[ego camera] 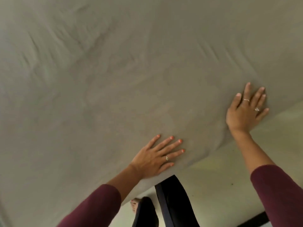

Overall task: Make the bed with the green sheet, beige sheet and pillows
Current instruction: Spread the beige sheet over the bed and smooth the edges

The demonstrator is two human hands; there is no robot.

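Left hand (155, 157) flat, fingers (168, 143) spread, right hand (244, 112) likewise, both arms extended

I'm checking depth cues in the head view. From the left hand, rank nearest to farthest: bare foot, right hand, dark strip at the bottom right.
1. Bare foot, just below the left hand.
2. Right hand, up and rightward on the beige sheet.
3. Dark strip, far lower right.

No legible text, label, brand, number or sign is found anywhere in the head view; the beige sheet (114, 79) carries no print or tag that can be read, and the view is partly blurred by motion
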